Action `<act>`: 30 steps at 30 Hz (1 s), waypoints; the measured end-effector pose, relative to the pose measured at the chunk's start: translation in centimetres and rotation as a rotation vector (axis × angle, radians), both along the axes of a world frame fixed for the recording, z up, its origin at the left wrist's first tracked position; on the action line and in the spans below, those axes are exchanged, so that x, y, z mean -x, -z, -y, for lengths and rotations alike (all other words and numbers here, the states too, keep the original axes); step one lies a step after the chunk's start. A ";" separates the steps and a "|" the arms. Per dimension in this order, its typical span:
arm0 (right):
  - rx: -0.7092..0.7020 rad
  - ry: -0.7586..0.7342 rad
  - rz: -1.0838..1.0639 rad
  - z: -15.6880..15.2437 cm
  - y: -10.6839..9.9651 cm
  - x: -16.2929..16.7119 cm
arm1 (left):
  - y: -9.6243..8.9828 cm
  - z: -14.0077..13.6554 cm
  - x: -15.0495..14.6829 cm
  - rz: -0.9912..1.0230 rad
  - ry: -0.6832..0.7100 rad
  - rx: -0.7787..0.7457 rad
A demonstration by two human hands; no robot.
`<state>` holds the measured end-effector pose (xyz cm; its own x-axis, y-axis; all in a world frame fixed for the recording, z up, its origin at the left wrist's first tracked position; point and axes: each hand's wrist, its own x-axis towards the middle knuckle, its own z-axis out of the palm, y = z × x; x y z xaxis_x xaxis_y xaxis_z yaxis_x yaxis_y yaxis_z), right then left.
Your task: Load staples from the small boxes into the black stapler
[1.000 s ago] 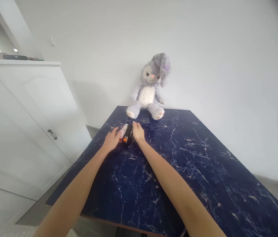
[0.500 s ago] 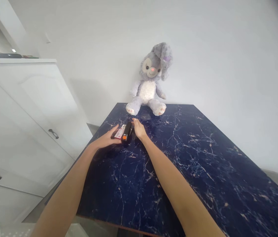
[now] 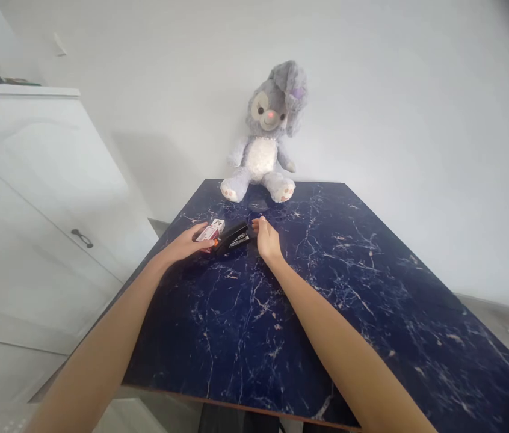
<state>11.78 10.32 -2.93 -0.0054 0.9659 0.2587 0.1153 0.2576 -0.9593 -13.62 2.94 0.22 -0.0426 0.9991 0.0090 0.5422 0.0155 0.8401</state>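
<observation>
Cabinet (image 3: 33, 198): white, dark handles, standing left of the table; no maker's mark seen.
Left hand (image 3: 188, 243): bent about the box, thumb along its near side, fingers at the far side; whether it truly grips cannot be told.
Box (image 3: 212, 233): red and white, on the table between left hand and stapler; in much the same place as half a second ago.
Box print: pale label panel, dark mark on the white end; too small to read.
Stapler (image 3: 236, 231): black, on the table just right of the box; newly swung from lying lengthwise beside it to a slant.
Effect of turn: orange end now by the left thumb, metal mouth facing the right hand.
Stapler marking: orange patch only; no brand legible.
Plush (image 3: 261, 156): grey, white-bellied, purple bow, seated at the table's far edge; no lettering seen.
Right hand (image 3: 267, 239): fingers loosely curled, nothing seen held; shifted rightward, now just clear of the stapler.
Table (image 3: 326, 258): dark blue, white-veined marble pattern; no writing.
</observation>
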 end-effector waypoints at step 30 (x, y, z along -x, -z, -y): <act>0.024 0.117 -0.034 0.6 -0.5 -0.8 | -0.7 0.4 -0.8 -0.033 -0.062 0.002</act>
